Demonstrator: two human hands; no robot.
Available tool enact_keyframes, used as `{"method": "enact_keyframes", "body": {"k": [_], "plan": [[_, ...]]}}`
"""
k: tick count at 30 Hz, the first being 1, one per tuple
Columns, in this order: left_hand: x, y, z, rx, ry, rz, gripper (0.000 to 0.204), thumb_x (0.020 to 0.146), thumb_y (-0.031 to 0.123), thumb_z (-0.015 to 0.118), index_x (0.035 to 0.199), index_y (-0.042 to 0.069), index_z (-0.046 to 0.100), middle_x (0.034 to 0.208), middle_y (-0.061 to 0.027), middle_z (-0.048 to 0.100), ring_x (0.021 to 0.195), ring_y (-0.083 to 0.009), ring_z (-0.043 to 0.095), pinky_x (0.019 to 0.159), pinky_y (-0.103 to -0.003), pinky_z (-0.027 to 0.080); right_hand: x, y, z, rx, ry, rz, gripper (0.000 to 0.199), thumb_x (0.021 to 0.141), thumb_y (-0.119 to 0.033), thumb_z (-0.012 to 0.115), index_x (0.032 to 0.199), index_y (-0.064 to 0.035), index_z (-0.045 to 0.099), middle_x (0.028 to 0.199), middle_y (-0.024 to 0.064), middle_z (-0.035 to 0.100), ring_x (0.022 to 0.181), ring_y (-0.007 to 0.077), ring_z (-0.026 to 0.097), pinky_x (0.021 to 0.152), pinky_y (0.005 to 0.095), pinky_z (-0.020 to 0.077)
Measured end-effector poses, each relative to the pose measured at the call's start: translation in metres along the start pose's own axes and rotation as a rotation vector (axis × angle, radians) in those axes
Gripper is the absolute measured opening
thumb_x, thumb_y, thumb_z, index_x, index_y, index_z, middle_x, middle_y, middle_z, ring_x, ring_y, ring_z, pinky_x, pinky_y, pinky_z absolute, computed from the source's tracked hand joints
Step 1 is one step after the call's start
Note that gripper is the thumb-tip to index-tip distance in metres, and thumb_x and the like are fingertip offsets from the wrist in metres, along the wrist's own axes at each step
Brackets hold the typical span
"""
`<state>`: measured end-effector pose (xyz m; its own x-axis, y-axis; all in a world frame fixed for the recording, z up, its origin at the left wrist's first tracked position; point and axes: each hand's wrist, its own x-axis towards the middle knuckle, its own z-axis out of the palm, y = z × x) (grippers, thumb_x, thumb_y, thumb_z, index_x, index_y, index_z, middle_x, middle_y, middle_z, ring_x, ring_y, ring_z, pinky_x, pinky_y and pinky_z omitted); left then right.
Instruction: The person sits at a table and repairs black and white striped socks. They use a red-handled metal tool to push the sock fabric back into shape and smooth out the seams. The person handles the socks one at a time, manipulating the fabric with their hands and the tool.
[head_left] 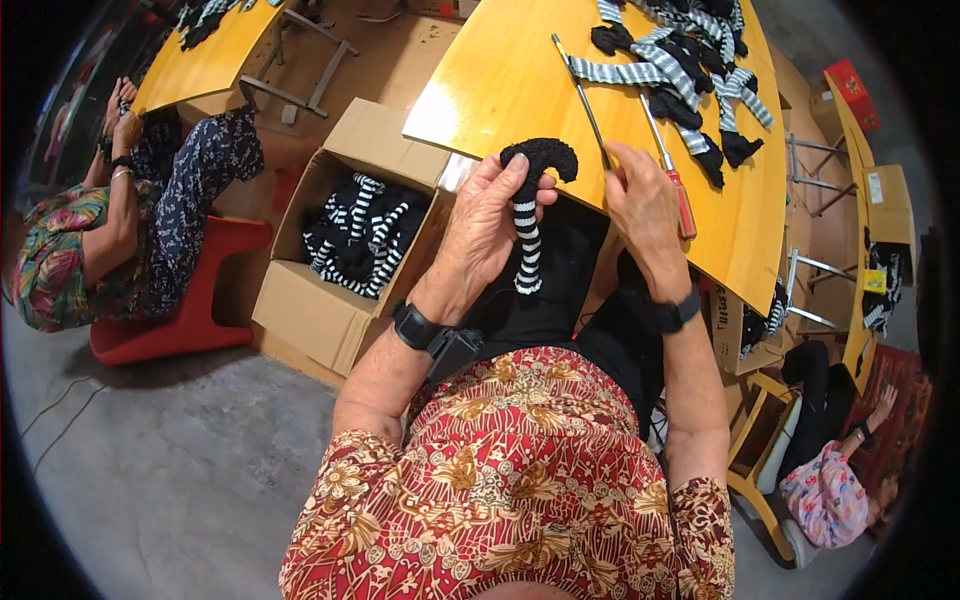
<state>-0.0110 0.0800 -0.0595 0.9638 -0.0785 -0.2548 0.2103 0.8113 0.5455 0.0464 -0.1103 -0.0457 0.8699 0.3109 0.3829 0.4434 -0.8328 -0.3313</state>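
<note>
My left hand (pixel 488 215) is closed around a small knitted sock-like tube (pixel 526 245). Its curved black end bulges above the thumb, and the black-and-white striped part hangs down over my lap. At the table edge, my right hand (pixel 645 205) has curled fingers at the near end of a long thin metal rod (pixel 582 95), which slants away across the tabletop. Just beyond that hand lies a screwdriver-like tool with a red handle (pixel 685 207), its shaft pointing to the far side. A loose pile of striped and black knitted pieces (pixel 685 65) covers the far right of the table.
The yellow table (pixel 480 75) has its edge in front of me. An open cardboard box (pixel 318 310) with more striped pieces stands at my left. One person sits on a red chair (pixel 215 290) at far left; another person (pixel 825 490) is at lower right.
</note>
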Motion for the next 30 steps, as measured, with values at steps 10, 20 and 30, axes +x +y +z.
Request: {"method": "enact_keyframes", "body": {"k": [10,20,30], "plan": [[0.008,-0.007,-0.006,-0.126,0.038,-0.053,0.030,0.100,0.028,0.050,0.114,0.003,0.055,0.095,-0.0132,0.068,0.079,-0.0202,0.068,0.065,-0.028,0.057,-0.031,-0.015,-0.015,-0.103,-0.191,-0.029,0.042,0.082,-0.007,0.063,0.123,-0.0069,0.054,0.090,0.0158,0.059,0.079,0.0347,0.064,0.068,0.0420,0.0533],[0.022,0.001,-0.006,-0.433,0.008,-0.140,0.042,0.104,0.034,0.035,0.116,-0.002,0.052,0.100,-0.0150,0.063,0.087,-0.0249,0.063,0.069,-0.031,0.058,-0.087,-0.003,-0.057,0.449,-0.102,0.265,0.027,0.089,-0.007,0.057,0.114,0.0028,0.061,0.095,0.0199,0.068,0.083,0.0290,0.067,0.072,0.0337,0.0506],[0.042,0.016,0.010,-0.559,0.032,-0.055,0.047,0.104,0.035,0.030,0.116,-0.005,0.050,0.096,-0.0135,0.061,0.087,-0.0233,0.060,0.071,-0.030,0.058,-0.189,-0.002,-0.161,0.706,-0.228,0.345,0.027,0.083,-0.008,0.061,0.109,-0.0001,0.069,0.074,0.0071,0.065,0.056,0.0095,0.052,0.053,0.0253,0.0399]]}}
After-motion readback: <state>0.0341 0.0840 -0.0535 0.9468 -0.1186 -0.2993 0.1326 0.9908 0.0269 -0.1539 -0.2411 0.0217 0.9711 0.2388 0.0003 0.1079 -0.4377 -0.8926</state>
